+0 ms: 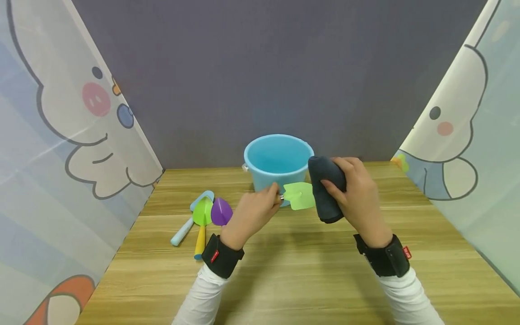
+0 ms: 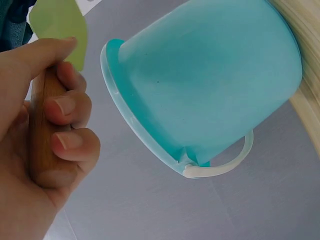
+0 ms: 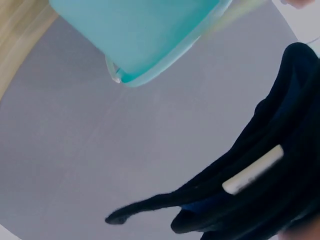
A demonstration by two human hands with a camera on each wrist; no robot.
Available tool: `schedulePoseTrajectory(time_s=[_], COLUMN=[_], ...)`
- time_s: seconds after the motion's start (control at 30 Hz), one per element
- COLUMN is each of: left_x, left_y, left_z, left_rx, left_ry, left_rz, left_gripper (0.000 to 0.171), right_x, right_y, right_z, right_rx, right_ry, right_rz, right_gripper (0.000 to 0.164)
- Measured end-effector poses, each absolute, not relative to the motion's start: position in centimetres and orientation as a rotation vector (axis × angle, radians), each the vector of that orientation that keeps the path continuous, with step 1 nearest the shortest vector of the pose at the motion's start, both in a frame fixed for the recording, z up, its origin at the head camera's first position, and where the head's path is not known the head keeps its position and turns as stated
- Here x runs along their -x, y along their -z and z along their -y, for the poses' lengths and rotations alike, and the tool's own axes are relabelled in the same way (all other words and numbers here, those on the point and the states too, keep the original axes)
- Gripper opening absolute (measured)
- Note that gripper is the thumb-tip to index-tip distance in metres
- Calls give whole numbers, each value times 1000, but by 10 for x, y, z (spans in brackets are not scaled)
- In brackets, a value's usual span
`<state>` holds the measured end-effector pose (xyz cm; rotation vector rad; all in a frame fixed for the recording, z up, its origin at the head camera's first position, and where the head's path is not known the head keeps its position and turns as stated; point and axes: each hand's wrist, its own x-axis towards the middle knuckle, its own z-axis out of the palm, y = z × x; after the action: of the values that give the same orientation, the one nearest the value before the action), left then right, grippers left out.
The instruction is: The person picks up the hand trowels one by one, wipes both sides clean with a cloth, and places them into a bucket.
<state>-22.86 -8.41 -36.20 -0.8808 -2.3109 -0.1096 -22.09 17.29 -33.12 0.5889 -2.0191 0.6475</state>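
My left hand grips the wooden handle of a small toy shovel with a light green blade. The blade points right, in front of a light blue bucket, and its tip comes close to a dark navy folded cloth. That cloth is held up by my right hand, thumb on the near side. In the right wrist view the cloth's layered folds show a small white label. The bucket stands upright at the back of the table, its white handle hanging down.
Left on the wooden table lie a light blue tool, a green scoop with a yellow handle and a purple scoop, partly hidden by my left hand. A grey panel stands behind; cartoon-printed panels flank both sides.
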Motion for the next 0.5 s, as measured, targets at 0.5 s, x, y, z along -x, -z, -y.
schedulePoseTrajectory(time_s=[0.5], left_x=[229], left_y=[365], left_z=[79], left_rx=[956], left_ry=[161], left_rz=[2320], left_gripper=[23], right_x=[227], right_y=[347], right_z=[-147], right_rx=[-712], right_ry=[-407], right_rz=[2035], right_gripper=[62])
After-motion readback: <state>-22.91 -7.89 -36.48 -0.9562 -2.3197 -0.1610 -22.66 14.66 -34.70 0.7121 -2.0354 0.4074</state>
